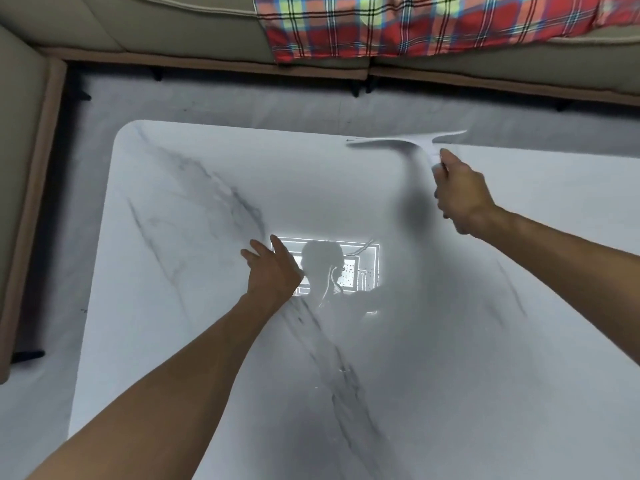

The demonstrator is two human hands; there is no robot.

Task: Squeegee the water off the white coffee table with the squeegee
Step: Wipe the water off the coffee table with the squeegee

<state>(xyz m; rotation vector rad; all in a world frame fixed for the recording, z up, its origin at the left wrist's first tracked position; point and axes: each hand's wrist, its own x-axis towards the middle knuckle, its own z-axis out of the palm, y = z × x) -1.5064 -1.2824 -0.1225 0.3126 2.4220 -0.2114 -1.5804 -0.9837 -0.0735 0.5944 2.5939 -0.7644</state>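
Note:
The white coffee table [194, 341] has grey marble veins and a glossy top that mirrors a ceiling light near its middle. A white squeegee [405, 142] lies with its blade along the table's far edge, right of centre, blurred by motion. My right hand [462, 194] is closed around its handle just behind the blade. My left hand [273, 270] hovers over or rests on the table's middle with fingers spread and holds nothing. A faint wet sheen and small droplets show around the reflection.
A beige sofa [485, 69] runs along the far side and another section [20, 202] stands at the left. A red plaid blanket [415, 22] hangs over the far sofa. Grey floor [242, 102] separates the table from the sofas.

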